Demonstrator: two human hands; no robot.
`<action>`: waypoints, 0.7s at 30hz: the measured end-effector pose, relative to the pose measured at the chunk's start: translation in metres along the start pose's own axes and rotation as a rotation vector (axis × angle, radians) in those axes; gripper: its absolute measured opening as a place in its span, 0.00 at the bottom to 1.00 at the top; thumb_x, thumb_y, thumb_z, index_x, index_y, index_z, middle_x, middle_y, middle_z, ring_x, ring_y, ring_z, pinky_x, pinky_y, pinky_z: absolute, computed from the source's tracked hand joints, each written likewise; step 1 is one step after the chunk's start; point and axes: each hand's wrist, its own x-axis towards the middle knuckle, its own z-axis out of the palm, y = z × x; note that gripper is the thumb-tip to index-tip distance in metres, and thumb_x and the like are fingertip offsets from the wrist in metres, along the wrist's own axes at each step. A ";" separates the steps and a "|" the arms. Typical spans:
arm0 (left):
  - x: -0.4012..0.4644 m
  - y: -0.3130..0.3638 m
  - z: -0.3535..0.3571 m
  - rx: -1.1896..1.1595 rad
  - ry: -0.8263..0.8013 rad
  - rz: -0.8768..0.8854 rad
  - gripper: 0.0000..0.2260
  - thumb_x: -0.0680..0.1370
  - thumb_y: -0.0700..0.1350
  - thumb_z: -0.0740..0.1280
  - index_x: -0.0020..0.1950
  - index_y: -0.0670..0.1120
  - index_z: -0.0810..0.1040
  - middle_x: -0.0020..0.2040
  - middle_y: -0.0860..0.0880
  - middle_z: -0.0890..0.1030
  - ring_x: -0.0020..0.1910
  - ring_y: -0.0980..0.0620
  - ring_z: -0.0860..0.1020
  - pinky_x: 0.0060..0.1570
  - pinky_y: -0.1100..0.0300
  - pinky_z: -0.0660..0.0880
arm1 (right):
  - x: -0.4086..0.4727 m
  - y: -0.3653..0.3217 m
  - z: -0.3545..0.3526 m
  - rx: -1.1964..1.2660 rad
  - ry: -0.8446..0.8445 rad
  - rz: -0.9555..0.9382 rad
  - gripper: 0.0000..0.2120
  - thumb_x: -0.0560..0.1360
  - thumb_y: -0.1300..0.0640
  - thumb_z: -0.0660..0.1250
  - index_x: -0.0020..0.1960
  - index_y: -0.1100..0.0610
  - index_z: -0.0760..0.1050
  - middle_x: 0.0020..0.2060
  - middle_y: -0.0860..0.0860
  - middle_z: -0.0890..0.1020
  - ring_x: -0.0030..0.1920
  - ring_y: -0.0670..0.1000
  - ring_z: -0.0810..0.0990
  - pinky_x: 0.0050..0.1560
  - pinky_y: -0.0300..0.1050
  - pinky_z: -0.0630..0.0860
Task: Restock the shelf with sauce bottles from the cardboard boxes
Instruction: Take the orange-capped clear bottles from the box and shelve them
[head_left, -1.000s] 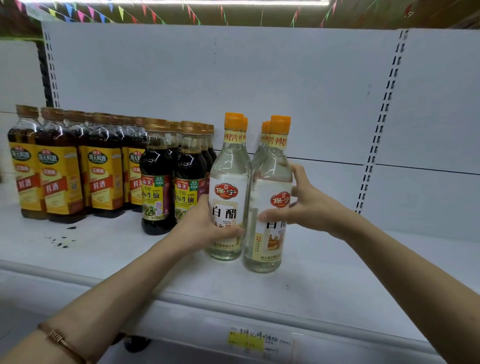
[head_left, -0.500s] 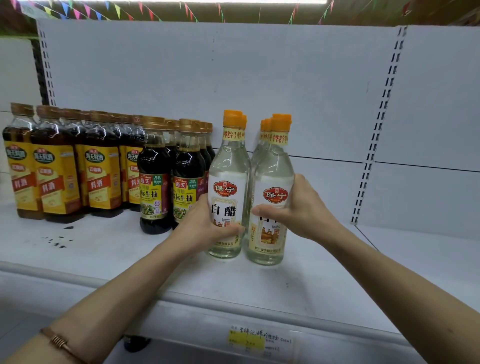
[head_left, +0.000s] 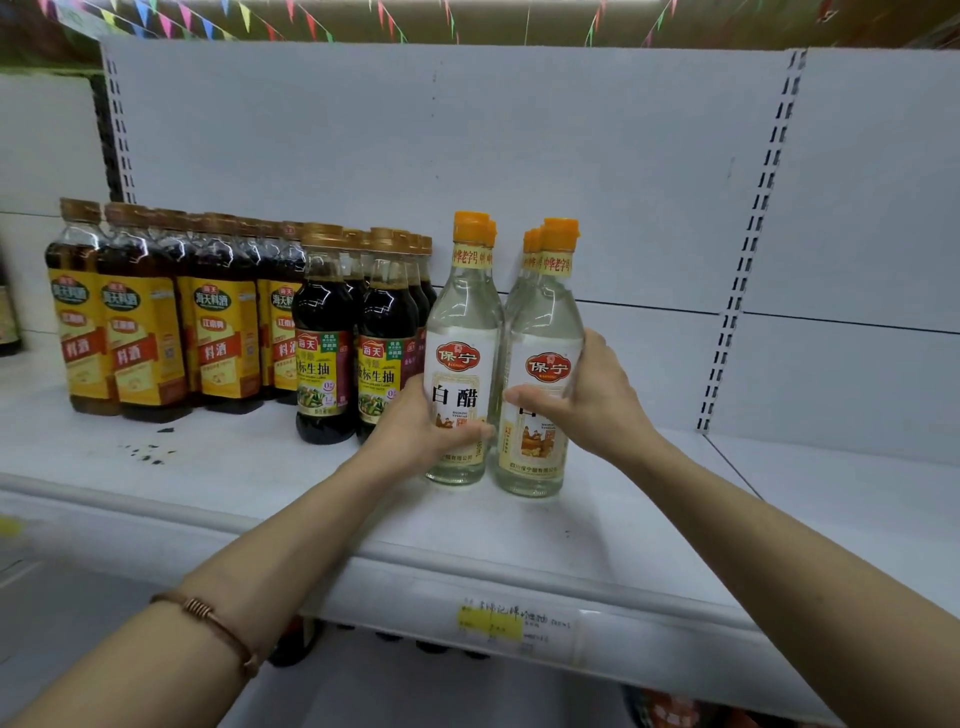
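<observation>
**Clerk:** Item one, largest: the white shelf, its deck running from nine o'clock to three o'clock across your view. What stands on it?

**Checker:** Item two: the yellow-labelled cooking-wine bottles, a block at nine o'clock, several rows deep. Item three: the dark soy sauce bottles, just right of that block, two at the front with more behind. Item four: the clear vinegar bottles with orange caps, at the centre of your view, in two files.

**Clerk:** And your hands?

**Checker:** Your left hand grips the left front vinegar bottle low on its label, thumb across the front. Your right hand is wrapped round the right front vinegar bottle at mid-body. Both bottles stand upright, bases on the deck, just beside each other; the left one sits close against the soy sauce.

**Clerk:** Step in hand?

**Checker:** By my reading, you are seating and squaring this pair at the head of their files. Item five, smallest: the yellow price tag on the shelf lip at six o'clock.

**Clerk:** Next move?

**Checker:** Likely let go of both, then fetch more stock. No cardboard boxes are in view. The deck toward three o'clock looks the place to continue.
</observation>
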 end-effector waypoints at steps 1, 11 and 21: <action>-0.002 0.001 0.000 -0.015 -0.004 -0.006 0.28 0.67 0.51 0.78 0.62 0.49 0.70 0.55 0.54 0.80 0.53 0.55 0.79 0.53 0.58 0.76 | -0.003 -0.002 -0.001 0.017 -0.010 0.006 0.47 0.50 0.26 0.71 0.64 0.46 0.68 0.54 0.48 0.79 0.51 0.51 0.82 0.48 0.55 0.83; -0.066 0.029 -0.005 0.027 0.216 -0.053 0.27 0.76 0.52 0.69 0.71 0.45 0.65 0.65 0.50 0.67 0.60 0.56 0.70 0.63 0.57 0.68 | -0.081 -0.036 -0.043 0.275 -0.088 0.019 0.32 0.78 0.44 0.65 0.76 0.55 0.58 0.66 0.49 0.68 0.58 0.47 0.75 0.47 0.36 0.74; -0.221 0.034 -0.012 -0.009 0.351 -0.050 0.09 0.76 0.39 0.67 0.47 0.54 0.78 0.42 0.56 0.80 0.40 0.56 0.78 0.38 0.64 0.75 | -0.190 -0.079 -0.029 0.356 -0.416 -0.262 0.20 0.78 0.41 0.61 0.64 0.49 0.73 0.57 0.40 0.77 0.55 0.35 0.76 0.45 0.29 0.74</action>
